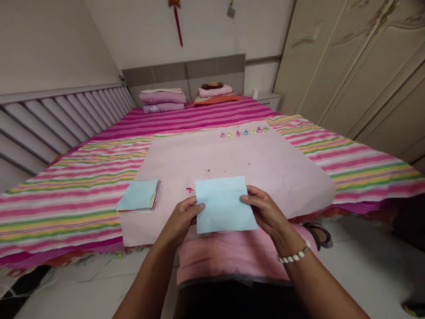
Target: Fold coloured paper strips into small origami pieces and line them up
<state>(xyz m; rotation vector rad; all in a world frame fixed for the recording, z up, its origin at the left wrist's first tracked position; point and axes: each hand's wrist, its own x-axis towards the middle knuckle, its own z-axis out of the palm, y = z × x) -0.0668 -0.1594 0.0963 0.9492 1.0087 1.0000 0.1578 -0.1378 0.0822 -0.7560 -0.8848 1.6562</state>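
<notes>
A flat sheet of light blue paper (226, 208) is held up in front of me, over the near edge of the bed. My left hand (186, 217) pinches its left edge, thumb on top and fingers behind. At the opposite edge my right hand (265, 208) grips the sheet the same way, with a white beaded bracelet (295, 256) on the wrist. To the left lies a stack of coloured paper (137, 196) with a blue sheet on top. Several small folded paper pieces (245, 132) in pink, yellow, blue and green stand in a row at the far right.
A pale pink sheet (179, 155) covers the middle of the striped bed (76, 177). Small red scraps (189, 190) lie on it. Folded bedding (162, 98) sits by the headboard (159, 79). A slatted rail (66, 115) runs along the left, and a wardrobe (365, 71) stands at right.
</notes>
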